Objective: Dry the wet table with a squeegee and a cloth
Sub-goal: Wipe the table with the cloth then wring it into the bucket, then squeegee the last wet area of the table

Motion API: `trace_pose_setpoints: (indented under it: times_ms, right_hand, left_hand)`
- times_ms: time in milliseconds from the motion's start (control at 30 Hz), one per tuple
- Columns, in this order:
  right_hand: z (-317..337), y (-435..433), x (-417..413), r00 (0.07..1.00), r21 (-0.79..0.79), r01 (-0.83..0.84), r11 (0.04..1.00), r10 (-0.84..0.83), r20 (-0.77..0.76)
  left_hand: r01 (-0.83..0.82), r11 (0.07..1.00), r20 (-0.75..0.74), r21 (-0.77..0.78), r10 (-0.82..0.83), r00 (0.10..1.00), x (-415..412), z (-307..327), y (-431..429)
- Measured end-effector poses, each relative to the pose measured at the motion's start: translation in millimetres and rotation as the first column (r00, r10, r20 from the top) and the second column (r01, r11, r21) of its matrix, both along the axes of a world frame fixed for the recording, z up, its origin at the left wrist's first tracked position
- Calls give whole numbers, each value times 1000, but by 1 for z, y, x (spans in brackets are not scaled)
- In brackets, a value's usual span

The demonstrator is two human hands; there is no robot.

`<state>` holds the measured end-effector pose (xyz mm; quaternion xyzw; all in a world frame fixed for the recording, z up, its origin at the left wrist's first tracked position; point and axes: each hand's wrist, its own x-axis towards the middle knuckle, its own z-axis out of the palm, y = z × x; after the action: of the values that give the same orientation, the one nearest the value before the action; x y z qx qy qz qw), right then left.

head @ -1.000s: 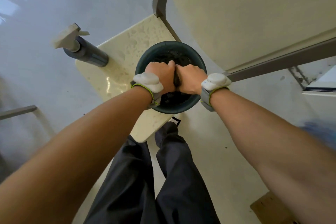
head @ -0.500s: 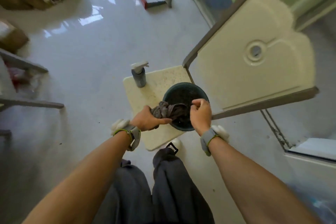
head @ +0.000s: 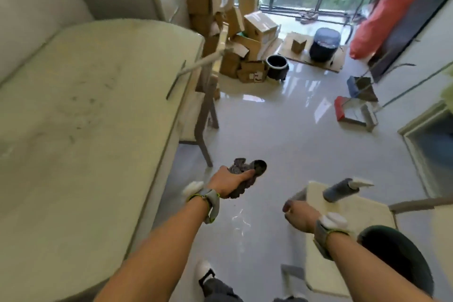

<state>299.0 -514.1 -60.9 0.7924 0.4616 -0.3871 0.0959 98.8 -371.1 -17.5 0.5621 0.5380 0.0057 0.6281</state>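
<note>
left hand (head: 225, 182): clenched round a bunched grey cloth (head: 239, 167), thumb across the top, fingers wrapped under; held in the air off the counter's near right edge, over the floor.
cloth: wadded up, sticks out past the fingers on the far side and hangs a bit under the palm; not touching the counter (head: 85, 130).
right hand (head: 300, 216): empty, fingers loosely curled and blurred, touching nothing; further right of the counter than the left hand, apart from the cloth.
counter: big pale top, fills the left side; faint streaks and smudges on it, wetness hard to judge.
squeegee (head: 193, 67): lies on the counter's far right edge, dark blade on the top, pale handle sticking out past the edge; well apart from both hands.
chair (head: 201, 117): tucked against the counter's right side, below the squeegee.
low stool (head: 355, 213): right of the counter, beyond the right hand; carries a grey spray bottle (head: 340, 191) and a dark green basin (head: 397, 255).
cardboard boxes (head: 247, 39): piled past the counter's far right corner, black bucket (head: 277, 66) beside them.
</note>
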Motion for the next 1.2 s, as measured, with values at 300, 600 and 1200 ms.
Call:
trace_pose_setpoints:
  times_ms: [300,600,1200]
  right_hand:
    - [82,198,-124,930,225,-367,903,353,98]
    - [95,368,-199,839,472,-526,708,522,152]
    - [29,605,-99,569,139,-807,574,691,446]
  left_hand:
    - [-529,837,194,139,501,843,-147,47,116]
    - [-783,591,264,192,738,621,-191,52,228]
    - [-805,554,89,211,809,581,-128,9,511]
